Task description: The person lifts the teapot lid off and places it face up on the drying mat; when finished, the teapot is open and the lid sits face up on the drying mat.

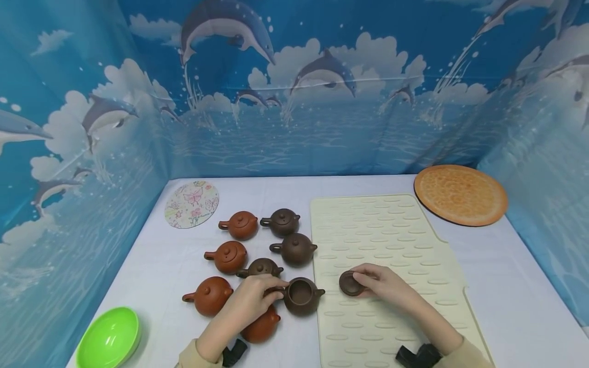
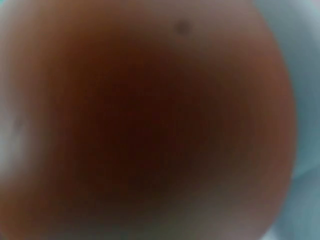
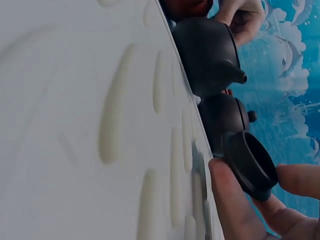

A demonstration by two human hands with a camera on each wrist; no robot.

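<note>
A dark brown teapot [image 1: 300,308] without a lid stands upright by the left edge of the cream mat, its round mouth showing. My left hand [image 1: 246,302] pinches this teapot's handle between thumb and fingers. Over the mat, my right hand [image 1: 386,287] holds a dark round lid [image 1: 348,284] by its edge. Seen from the right wrist, the lid [image 3: 242,162] is tilted, its rimmed hollow side showing between thumb and fingers. A reddish-brown teapot [image 1: 262,328] sits under my left forearm, partly hidden. The left wrist view holds only a blurred reddish-brown surface, very near.
Lidded dark teapots [image 1: 296,250] and reddish-brown teapots [image 1: 230,257] stand grouped left of the ridged cream mat [image 1: 368,220]. A green bowl [image 1: 110,337] is at front left. A patterned disc [image 1: 191,204] lies at back left, a tan round board [image 1: 460,195] at back right.
</note>
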